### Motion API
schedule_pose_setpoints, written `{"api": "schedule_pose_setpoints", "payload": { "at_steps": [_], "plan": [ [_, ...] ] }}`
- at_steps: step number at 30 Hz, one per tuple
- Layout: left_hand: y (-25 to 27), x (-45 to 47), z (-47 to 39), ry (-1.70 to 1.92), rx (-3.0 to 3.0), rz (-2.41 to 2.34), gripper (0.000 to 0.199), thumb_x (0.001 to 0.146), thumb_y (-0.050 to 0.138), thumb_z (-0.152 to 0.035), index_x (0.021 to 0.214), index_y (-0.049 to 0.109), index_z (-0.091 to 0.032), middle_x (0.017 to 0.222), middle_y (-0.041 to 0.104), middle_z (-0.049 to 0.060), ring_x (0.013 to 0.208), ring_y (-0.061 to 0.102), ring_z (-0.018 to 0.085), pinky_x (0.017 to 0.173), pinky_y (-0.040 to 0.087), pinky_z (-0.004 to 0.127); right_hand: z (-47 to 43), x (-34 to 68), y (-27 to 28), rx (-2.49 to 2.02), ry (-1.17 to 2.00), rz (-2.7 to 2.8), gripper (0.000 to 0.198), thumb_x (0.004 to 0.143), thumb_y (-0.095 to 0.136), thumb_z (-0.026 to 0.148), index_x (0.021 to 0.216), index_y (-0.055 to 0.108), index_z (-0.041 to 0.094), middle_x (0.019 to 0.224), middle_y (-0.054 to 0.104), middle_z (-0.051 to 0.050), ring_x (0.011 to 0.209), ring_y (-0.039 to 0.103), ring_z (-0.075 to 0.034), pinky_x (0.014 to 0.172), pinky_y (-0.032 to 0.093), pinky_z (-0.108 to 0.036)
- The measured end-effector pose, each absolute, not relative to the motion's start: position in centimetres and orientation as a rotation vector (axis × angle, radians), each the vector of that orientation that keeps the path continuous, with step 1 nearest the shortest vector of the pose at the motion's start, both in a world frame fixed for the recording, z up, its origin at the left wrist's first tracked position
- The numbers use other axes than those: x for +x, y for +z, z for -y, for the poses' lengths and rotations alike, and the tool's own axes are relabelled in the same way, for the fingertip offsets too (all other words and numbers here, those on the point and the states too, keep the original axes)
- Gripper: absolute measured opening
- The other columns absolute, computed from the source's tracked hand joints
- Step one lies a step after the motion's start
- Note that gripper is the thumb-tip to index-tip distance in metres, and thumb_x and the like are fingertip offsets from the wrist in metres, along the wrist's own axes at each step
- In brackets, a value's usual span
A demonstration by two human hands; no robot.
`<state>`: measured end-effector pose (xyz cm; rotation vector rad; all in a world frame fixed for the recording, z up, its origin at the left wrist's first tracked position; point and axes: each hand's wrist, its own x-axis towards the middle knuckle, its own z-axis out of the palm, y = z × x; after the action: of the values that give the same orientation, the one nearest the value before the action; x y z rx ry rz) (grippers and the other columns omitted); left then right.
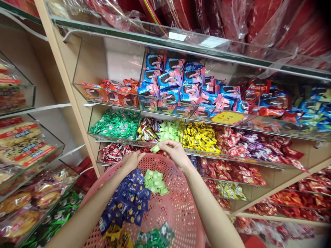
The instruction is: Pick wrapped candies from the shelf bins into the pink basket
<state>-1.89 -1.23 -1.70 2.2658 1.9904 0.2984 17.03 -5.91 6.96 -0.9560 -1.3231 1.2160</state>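
Observation:
My left hand (131, 161) grips the far rim of a pink perforated plastic basket (177, 206), its fingertips partly hidden. Above that rim, my right hand (172, 152) pinches a small light green candy packet (155, 149) between thumb and fingers. Inside the basket lie dark blue packets (126, 196), a small pile of light green packets (156, 182), yellow packets (117, 237) and green packets (155, 237). Just beyond my right hand is a shelf compartment of light green candies (169, 130).
Glass-fronted compartments hold green candies (116, 124), yellow candies (200, 136) and purple-and-red candies (248, 146). Blue-and-pink cookie packs (169, 78) fill the shelf above, with a yellow price tag (227, 117) marked 28. Packaged snacks (23, 139) stand on the left rack.

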Motion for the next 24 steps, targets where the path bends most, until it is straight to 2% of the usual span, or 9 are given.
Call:
{"api": "schedule_pose_setpoints", "payload": {
  "at_steps": [8, 15, 21, 24],
  "plan": [
    [-2.4, -2.0, 1.0, 0.285, 2.29, -2.011, 0.054, 0.084, 0.017, -0.058, 0.093, 0.057, -0.023, 0.088, 0.067, 0.008, 0.083, 0.061, 0.024, 0.068, 0.04, 0.031, 5.6, 14.7, -0.5, -1.206, 1.066, 1.733, 0.014, 0.069, 0.055, 0.022, 0.059, 0.061, 0.013, 0.052, 0.058, 0.002, 0.046, 0.046, -0.007, 0.047, 0.035, -0.018],
    [-2.9, -1.1, 0.8, 0.262, 2.305, -1.999, 0.055, 0.083, 0.02, -0.058, 0.096, 0.058, -0.021, 0.092, 0.066, 0.011, 0.087, 0.06, 0.025, 0.072, 0.041, 0.033, 4.6, 15.1, -6.6, -1.604, 0.992, 1.699, 0.018, 0.066, 0.051, 0.012, 0.05, 0.06, 0.015, 0.048, 0.059, 0.001, 0.045, 0.048, -0.007, 0.051, 0.036, -0.017],
    [-2.8, -0.1, 0.5, 0.267, 2.343, -1.983, 0.051, 0.085, 0.021, -0.054, 0.099, 0.058, -0.022, 0.094, 0.067, 0.01, 0.09, 0.06, 0.026, 0.074, 0.04, 0.035, 3.8, 14.8, -8.3, -1.668, 1.142, 1.545, 0.025, 0.07, 0.051, 0.017, 0.047, 0.059, 0.014, 0.036, 0.047, 0.004, 0.032, 0.03, -0.005, 0.039, 0.028, -0.018],
    [-2.8, 0.0, 0.4, 0.253, 2.333, -1.983, 0.052, 0.085, 0.021, -0.054, 0.102, 0.057, -0.022, 0.095, 0.066, 0.01, 0.091, 0.06, 0.026, 0.074, 0.04, 0.035, 3.5, 14.7, -8.9, -1.671, 1.213, 1.486, 0.024, 0.071, 0.052, 0.018, 0.048, 0.059, 0.013, 0.036, 0.047, 0.004, 0.03, 0.028, -0.004, 0.035, 0.024, -0.018]
  ]
}}
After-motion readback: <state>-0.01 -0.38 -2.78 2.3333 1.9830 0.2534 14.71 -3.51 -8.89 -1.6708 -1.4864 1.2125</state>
